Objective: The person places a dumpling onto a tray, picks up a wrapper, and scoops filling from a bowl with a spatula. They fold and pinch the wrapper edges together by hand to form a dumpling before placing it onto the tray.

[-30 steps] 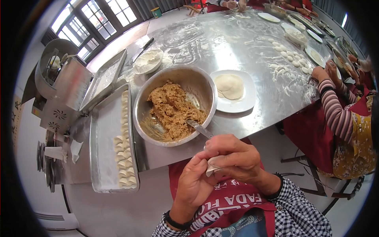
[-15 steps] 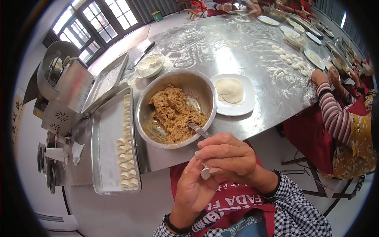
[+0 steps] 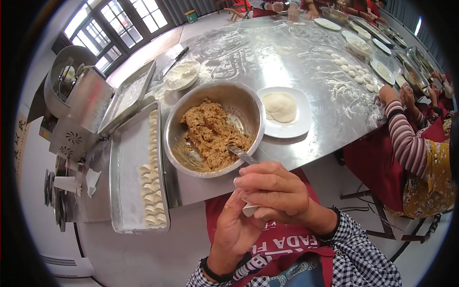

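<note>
Close to my body, my left hand and my right hand are pressed together around a dumpling. Only a pale edge of its dough shows between the fingers; the rest is hidden. Just beyond them stands a steel bowl of brown minced filling, and a spoon handle leans out over its rim toward my fingers. Round dough wrappers lie stacked on a white plate right of the bowl. Folded dumplings line the right side of a metal tray.
A bowl of flour, a second tray and a knife lie farther back. Dough pieces sit on the floured steel table. A co-worker's striped sleeve is at right; other people work at the far edge.
My hands stay pressed together around the dumpling, with the fingers shifting slightly. A co-worker's hand at the far edge has moved down onto the table.
</note>
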The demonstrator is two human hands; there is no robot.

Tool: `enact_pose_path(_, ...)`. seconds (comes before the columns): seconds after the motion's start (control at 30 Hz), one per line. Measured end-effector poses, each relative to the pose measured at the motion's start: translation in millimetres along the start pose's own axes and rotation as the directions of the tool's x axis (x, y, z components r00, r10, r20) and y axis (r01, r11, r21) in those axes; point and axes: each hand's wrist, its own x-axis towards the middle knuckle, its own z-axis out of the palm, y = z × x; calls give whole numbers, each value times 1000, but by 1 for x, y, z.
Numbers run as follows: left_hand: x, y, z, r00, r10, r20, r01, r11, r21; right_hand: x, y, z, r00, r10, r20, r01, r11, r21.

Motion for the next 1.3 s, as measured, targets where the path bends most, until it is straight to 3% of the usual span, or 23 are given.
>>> enact_pose_path(0.1,2,2,0,999,-55,0,55,998,-12,-4,-2,3,987,125,-99,-111,985,132)
enact_pose_path(0.3,2,-2,-5,999,19,51,-19,1000,-15,-12,4,-5,997,76,19,-79,979,188)
enact_pose_path(0.37,2,-2,-6,1000,15,13,-15,999,46,-17,1,-9,955,283,89,-296,879,375)
enact_pose_path(0.5,3,-1,-5,998,7,-57,8,969,247,-21,1,-8,934,353,64,-341,821,458)
enact_pose_path(0.57,3,-2,-6,999,-9,-33,16,979,206,-25,5,-10,934,329,137,-352,792,499)
enact_pose_path(0.7,3,-4,-8,999,-18,-34,24,981,191,-26,9,-10,955,270,120,-295,848,440)
enact_pose_path(0.9,3,-2,-4,997,-72,24,65,969,237,-19,0,-14,924,350,157,-382,809,447)
enact_pose_path(0.97,3,-4,-3,999,-47,-8,47,965,257,-23,7,-17,953,237,189,-293,883,366)
enact_pose_path(1.1,3,-4,-2,999,-23,-24,29,949,314,-24,7,-17,954,230,192,-284,900,332)
enact_pose_path(1.17,5,-2,-7,998,-58,11,52,947,318,-23,-1,-14,898,411,157,-437,793,425)
enact_pose_path(1.2,5,-2,-8,995,-93,46,73,944,322,-23,1,-15,898,411,157,-437,792,425)
enact_pose_path(1.3,4,-5,-2,999,-33,-16,37,937,348,-25,9,-21,937,281,206,-341,861,377)
